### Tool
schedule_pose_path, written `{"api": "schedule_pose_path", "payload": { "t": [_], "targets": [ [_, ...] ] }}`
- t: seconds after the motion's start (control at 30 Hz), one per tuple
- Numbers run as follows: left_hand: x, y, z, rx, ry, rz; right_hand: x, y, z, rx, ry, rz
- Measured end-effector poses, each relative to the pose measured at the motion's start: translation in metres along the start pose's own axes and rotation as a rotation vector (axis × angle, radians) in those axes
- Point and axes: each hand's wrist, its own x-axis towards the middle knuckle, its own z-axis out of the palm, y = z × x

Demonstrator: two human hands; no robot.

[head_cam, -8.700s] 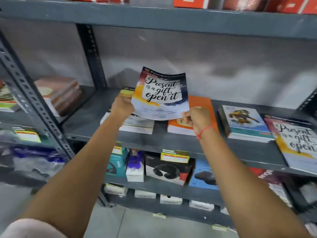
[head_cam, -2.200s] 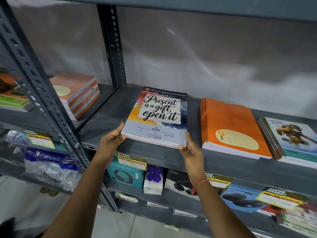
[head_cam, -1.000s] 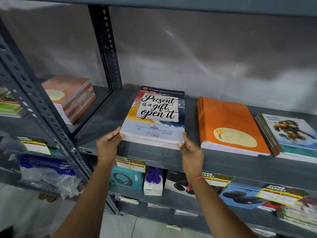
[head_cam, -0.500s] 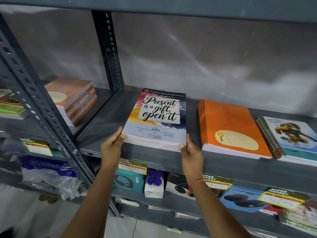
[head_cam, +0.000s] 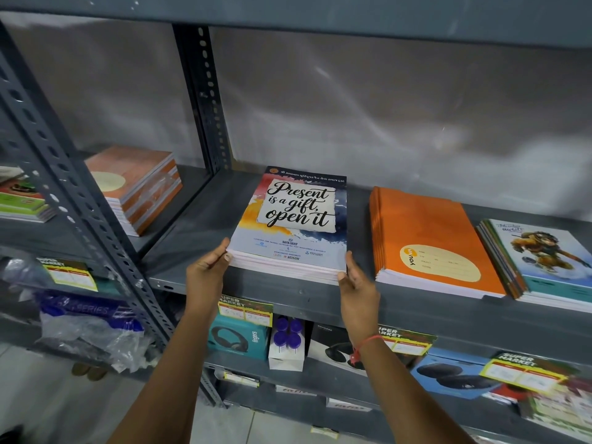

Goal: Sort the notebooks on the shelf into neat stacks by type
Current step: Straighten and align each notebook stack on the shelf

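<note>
step in hand: squaring the "present is a gift" stack (head_cam: 293, 224) on the grey shelf (head_cam: 198, 225).
left hand (head_cam: 205, 277): open, fingers flat against the stack's 7 o'clock corner.
right hand (head_cam: 358, 288): open, pressed to the 5 o'clock corner.
neighbours: orange stack (head_cam: 429, 238) at 3 o'clock, lion-cover stack (head_cam: 544, 261) beyond it, apart.
next move: judged, release once edges sat flush; check for strays.
</note>
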Motion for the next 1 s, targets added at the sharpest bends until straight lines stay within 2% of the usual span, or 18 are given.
{"api": "schedule_pose_path", "payload": {
  "t": [0.23,0.43,0.87,1.0],
  "targets": [
    [0.0013,-0.0002,0.0046,-0.007,0.071,0.012,0.0037,0.0059,-0.0002,-0.002,0.045,-0.002],
    [-0.0001,-0.0006,0.0017,0.026,0.039,0.018,0.004,0.0053,-0.0031,0.062,0.017,-0.011],
    [0.0023,-0.0021,0.0073,-0.013,0.138,0.009,0.004,0.004,0.0015,-0.035,0.079,-0.005],
    [0.004,-0.002,0.0029,0.022,0.111,0.001,0.0038,0.0027,0.0009,-0.053,0.072,-0.009]
  ]
}}
